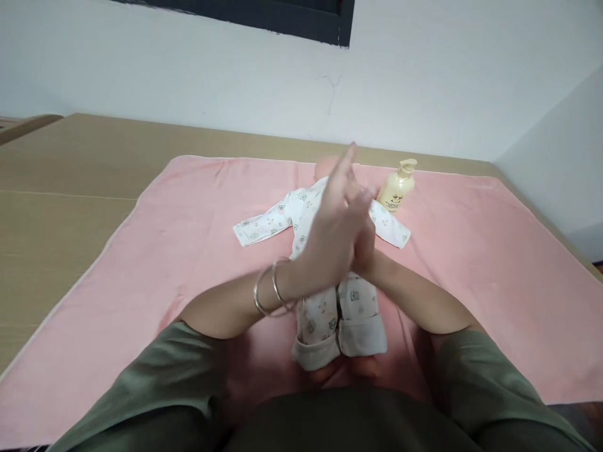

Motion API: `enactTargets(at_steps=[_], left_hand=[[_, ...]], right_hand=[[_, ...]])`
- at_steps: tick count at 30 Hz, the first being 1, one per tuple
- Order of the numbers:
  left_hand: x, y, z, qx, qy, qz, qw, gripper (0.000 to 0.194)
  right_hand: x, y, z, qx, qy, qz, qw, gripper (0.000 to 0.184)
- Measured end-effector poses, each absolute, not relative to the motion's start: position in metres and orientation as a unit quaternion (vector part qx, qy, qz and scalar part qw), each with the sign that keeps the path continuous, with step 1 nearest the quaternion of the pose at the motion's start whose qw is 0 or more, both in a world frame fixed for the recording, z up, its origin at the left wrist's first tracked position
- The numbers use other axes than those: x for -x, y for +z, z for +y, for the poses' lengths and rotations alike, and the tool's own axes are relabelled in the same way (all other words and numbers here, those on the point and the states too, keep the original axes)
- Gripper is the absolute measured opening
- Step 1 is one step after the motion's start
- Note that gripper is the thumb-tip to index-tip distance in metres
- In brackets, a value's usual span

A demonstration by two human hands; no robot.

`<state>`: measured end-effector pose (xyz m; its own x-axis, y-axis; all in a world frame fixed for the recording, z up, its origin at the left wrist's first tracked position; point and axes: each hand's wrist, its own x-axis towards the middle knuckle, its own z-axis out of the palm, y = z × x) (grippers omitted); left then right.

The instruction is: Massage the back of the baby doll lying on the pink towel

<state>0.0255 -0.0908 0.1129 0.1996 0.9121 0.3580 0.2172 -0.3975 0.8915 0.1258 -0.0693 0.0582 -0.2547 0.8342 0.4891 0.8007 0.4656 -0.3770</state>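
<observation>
My left hand (328, 233), with thin silver bangles (268, 290) at its wrist, is pressed palm to palm against my right hand (366, 243). The left fingers point up and away, straight and a little blurred by motion. Most of my right hand is hidden behind the left. No object shows between them. Below and behind the hands lies a baby doll (306, 204) in white printed clothes, its sleeves spread and trouser cuffs (362, 336) turned up. My hands cover its middle and part of its head. Beyond its sleeve stands a cream pump bottle (397, 188).
A pink blanket (188, 207) lies under the doll and bottle, with slight creases. It covers much of a light wooden surface (85, 163). A white wall (235, 81) rises behind, with a dark frame (292, 19) at the top.
</observation>
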Motion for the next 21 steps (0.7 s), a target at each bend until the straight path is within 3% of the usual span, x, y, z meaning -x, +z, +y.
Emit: enactTargets(at_steps=[2, 4, 8, 10, 15, 18, 21], left_hand=[[-0.026, 0.100, -0.051, -0.671, 0.473, 0.412, 0.396, 0.043], [-0.024, 0.074, -0.012, -0.641, 0.485, 0.440, 0.401, 0.040], [-0.022, 0.016, 0.037, -0.621, 0.513, 0.489, 0.335, 0.025], [-0.023, 0.000, 0.045, -0.626, 0.518, 0.485, 0.323, 0.026], [-0.020, -0.006, 0.042, -0.663, 0.496, 0.475, 0.298, 0.034], [-0.016, -0.005, 0.037, -0.694, 0.482, 0.464, 0.266, 0.038], [-0.013, -0.006, 0.035, -0.701, 0.480, 0.461, 0.257, 0.041]], right_hand=[[-0.126, 0.055, -0.052, 0.457, 0.011, -0.798, 0.393, 0.052], [-0.127, 0.048, -0.035, 0.438, 0.024, -0.801, 0.407, 0.049], [-0.136, 0.028, -0.007, 0.468, 0.045, -0.834, 0.290, 0.044], [-0.143, 0.020, 0.003, 0.475, 0.043, -0.843, 0.250, 0.043], [-0.156, 0.016, 0.014, 0.555, 0.053, -0.798, 0.228, 0.046], [-0.145, 0.014, 0.002, 0.656, -0.022, -0.726, 0.205, 0.056], [-0.129, 0.011, -0.013, 0.653, -0.083, -0.729, 0.185, 0.054]])
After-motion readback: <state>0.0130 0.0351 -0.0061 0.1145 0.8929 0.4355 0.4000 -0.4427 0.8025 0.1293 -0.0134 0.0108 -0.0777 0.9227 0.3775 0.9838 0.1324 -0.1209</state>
